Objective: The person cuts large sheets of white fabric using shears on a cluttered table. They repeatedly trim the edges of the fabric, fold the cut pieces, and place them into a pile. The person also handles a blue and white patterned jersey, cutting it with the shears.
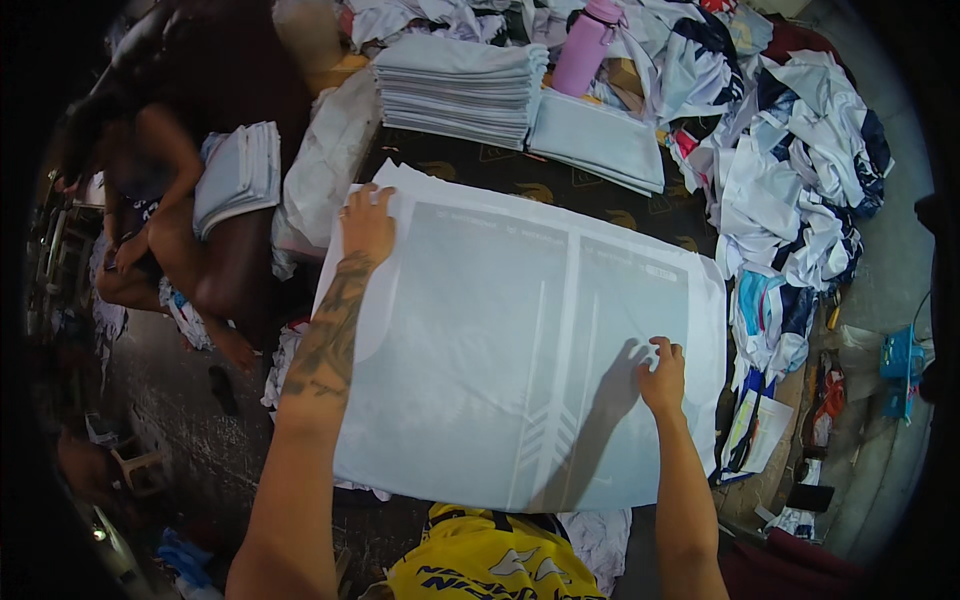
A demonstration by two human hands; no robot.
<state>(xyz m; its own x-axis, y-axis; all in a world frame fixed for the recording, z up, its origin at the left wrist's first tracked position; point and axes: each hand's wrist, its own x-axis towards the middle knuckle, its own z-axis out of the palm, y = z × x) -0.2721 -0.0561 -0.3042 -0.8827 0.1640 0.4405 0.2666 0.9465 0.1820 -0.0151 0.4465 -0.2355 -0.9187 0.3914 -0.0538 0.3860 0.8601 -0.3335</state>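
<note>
Two hands rest on one large grey printed sheet (500,360), which we find spread flat across the dark work surface (500,170) at the middle of the scene. The left hand (366,225) lies palm down at the sheet's far left corner, fingers together and pressed flat on the white margin. The right hand (662,375) sits toward the near right, its fingertips bunched and pinching at the sheet's surface. Beyond the sheet we note a tall stack of folded sheets (460,88), with a lower stack (598,140) just beside it to the right and a pink bottle (586,45) behind. A heap of crumpled garments (790,180) fills the right side. Another person (170,200) sits at far left.
</note>
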